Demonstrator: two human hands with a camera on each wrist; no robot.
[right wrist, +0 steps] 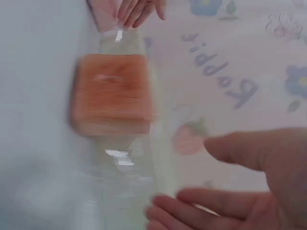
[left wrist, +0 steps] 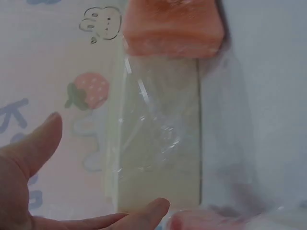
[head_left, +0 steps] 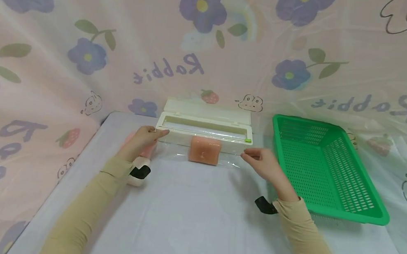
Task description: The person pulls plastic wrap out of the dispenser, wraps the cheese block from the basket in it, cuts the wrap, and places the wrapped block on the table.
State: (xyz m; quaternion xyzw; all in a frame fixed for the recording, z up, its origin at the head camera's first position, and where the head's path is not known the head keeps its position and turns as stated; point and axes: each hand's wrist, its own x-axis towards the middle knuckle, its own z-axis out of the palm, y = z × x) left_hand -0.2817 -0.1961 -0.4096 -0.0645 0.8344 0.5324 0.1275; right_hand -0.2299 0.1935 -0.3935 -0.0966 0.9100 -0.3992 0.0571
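Observation:
An orange-pink block [head_left: 204,151] lies on clear plastic film [head_left: 178,154] in front of a long cream film dispenser box [head_left: 173,134] with its lid raised. My left hand [head_left: 146,136] is at the box's left front corner, thumb and fingers apart in the left wrist view. Beneath that hand a pink item [head_left: 148,150] is partly hidden. To the block's right, my right hand [head_left: 262,163] hovers at the film's end. In the right wrist view its thumb and fingers [right wrist: 192,211] are spread with nothing between them.
A green perforated basket [head_left: 332,173] stands at the right, close beside my right hand. A pale rounded item [head_left: 137,181] lies below my left wrist, partly covered by a black wrist piece. Floral curtain [head_left: 210,61] hangs behind and left of the white table [head_left: 185,224].

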